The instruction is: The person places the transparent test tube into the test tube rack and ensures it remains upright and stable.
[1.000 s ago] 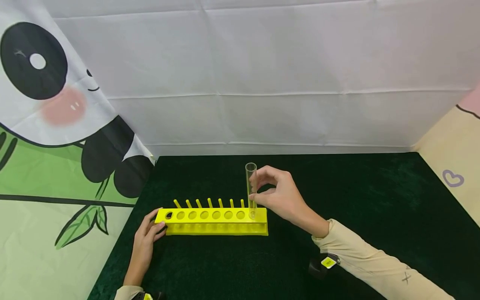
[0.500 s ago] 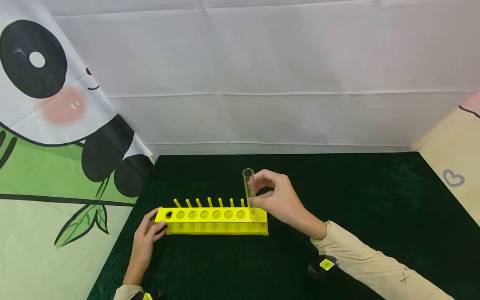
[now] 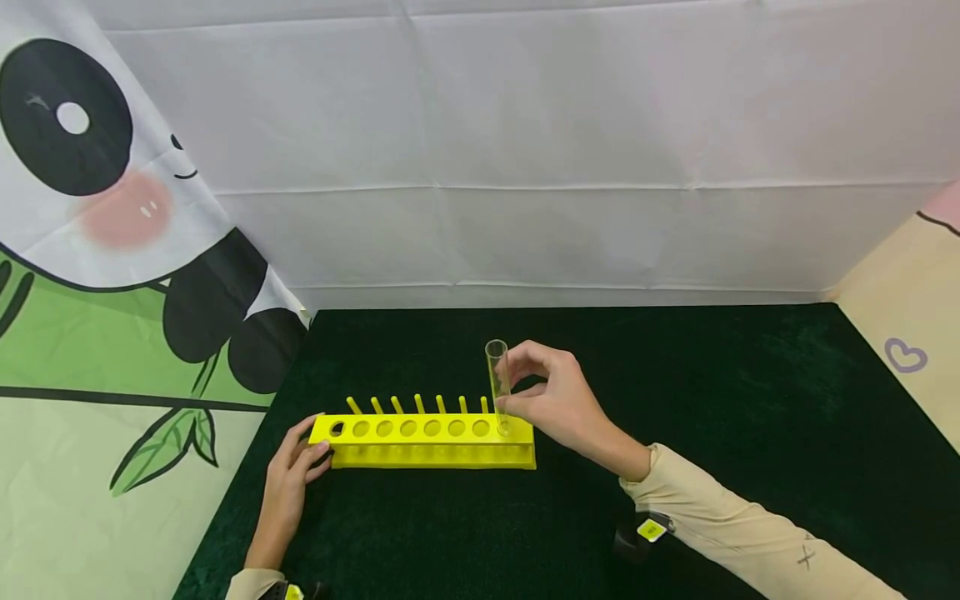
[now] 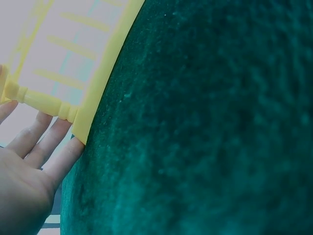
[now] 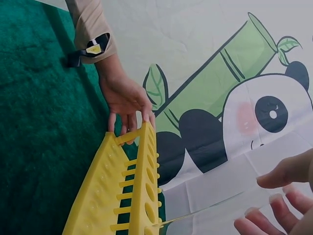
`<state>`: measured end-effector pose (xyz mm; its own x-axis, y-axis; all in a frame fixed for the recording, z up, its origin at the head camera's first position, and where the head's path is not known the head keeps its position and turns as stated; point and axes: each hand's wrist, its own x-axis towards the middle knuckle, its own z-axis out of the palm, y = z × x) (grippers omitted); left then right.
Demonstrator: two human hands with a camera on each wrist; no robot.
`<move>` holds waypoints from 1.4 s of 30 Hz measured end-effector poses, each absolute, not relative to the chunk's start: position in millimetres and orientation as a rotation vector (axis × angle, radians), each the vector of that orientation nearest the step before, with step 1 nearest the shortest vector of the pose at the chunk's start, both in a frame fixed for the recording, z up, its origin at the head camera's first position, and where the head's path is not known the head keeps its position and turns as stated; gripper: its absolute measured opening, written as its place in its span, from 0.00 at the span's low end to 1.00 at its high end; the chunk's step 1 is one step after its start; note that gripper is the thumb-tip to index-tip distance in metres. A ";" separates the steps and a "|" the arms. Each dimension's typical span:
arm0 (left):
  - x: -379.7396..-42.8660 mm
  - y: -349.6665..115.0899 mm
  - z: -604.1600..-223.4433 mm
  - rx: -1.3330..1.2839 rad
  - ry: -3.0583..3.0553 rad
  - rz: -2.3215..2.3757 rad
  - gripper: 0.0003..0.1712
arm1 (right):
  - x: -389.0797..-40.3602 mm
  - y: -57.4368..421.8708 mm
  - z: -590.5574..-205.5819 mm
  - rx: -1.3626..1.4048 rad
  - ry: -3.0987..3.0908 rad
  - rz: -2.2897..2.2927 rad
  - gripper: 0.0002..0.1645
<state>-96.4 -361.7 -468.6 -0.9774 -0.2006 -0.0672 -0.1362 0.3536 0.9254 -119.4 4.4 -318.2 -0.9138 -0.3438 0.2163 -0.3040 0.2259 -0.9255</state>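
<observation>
In the head view, a yellow test tube rack point(image 3: 420, 455) stands on the dark green cloth, with a row of holes along its top. My left hand point(image 3: 287, 483) grips its left end, thumb at the top plate and fingers by the end post point(image 4: 44, 104). Above the rack's right end, my right hand point(image 3: 551, 400) pinches a clear glass test tube point(image 3: 497, 375) between thumb and fingers. The tube leans slightly left, its lower end at the rightmost hole. I cannot tell whether it is inside. In the right wrist view the tube point(image 5: 210, 206) is a faint outline.
Several yellow pegs point(image 3: 420, 404) stick up along the rack's back side. Green cloth point(image 3: 675, 367) covers the table up to a white fabric backdrop point(image 3: 525, 233). A panda-printed sheet point(image 3: 135, 267) hangs at left, a beige one point(image 3: 911, 308) at right.
Over the first half second, my right hand lowered the test tube slightly and its top shifted left. Since then it has hardly moved. My left hand and the rack keep their place.
</observation>
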 end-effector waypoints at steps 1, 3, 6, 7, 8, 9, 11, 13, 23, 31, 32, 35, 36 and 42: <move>-96.4 -361.9 -468.4 0.318 -2.536 -1.726 0.30 | -119.1 4.2 -318.5 -0.641 2.433 -1.822 0.18; -96.2 -362.3 -468.2 0.322 -2.538 -1.724 0.30 | -118.7 3.6 -319.2 -0.636 2.431 -1.821 0.18; -96.1 -362.9 -467.6 0.325 -2.540 -1.721 0.30 | -118.5 2.6 -320.4 -0.635 2.433 -1.816 0.18; -96.0 -363.1 -467.4 0.324 -2.543 -1.717 0.30 | -118.5 2.3 -320.8 -0.633 2.436 -1.814 0.18; -95.9 -363.4 -467.3 0.324 -2.545 -1.717 0.30 | -118.4 2.0 -321.2 -0.632 2.437 -1.814 0.18; -95.9 -363.6 -467.2 0.322 -2.544 -1.720 0.30 | -118.3 1.8 -321.5 -0.631 2.438 -1.813 0.18; -95.8 -364.1 -467.1 0.320 -2.546 -1.723 0.30 | -117.7 1.4 -321.8 -0.627 2.440 -1.811 0.18; -95.6 -364.7 -466.9 0.320 -2.545 -1.731 0.30 | -116.8 0.8 -321.6 -0.623 2.440 -1.810 0.18; -94.1 -368.4 -465.3 0.305 -2.537 -1.749 0.30 | -112.5 -3.8 -320.2 -0.603 2.449 -1.800 0.17; -94.3 -370.7 -465.0 0.290 -2.529 -1.772 0.31 | -110.0 -7.1 -320.2 -0.586 2.453 -1.807 0.17; -94.4 -371.0 -465.0 0.292 -2.529 -1.775 0.31 | -109.7 -7.5 -320.5 -0.587 2.452 -1.811 0.17; -94.8 -371.8 -464.7 0.297 -2.531 -1.780 0.31 | -109.1 -8.6 -321.2 -0.581 2.452 -1.815 0.17; -94.8 -372.1 -464.6 0.300 -2.532 -1.780 0.31 | -109.2 -8.8 -321.6 -0.578 2.453 -1.814 0.17; -94.2 -374.2 -464.1 0.292 -2.537 -1.777 0.31 | -108.4 -10.1 -323.2 -0.557 2.452 -1.807 0.18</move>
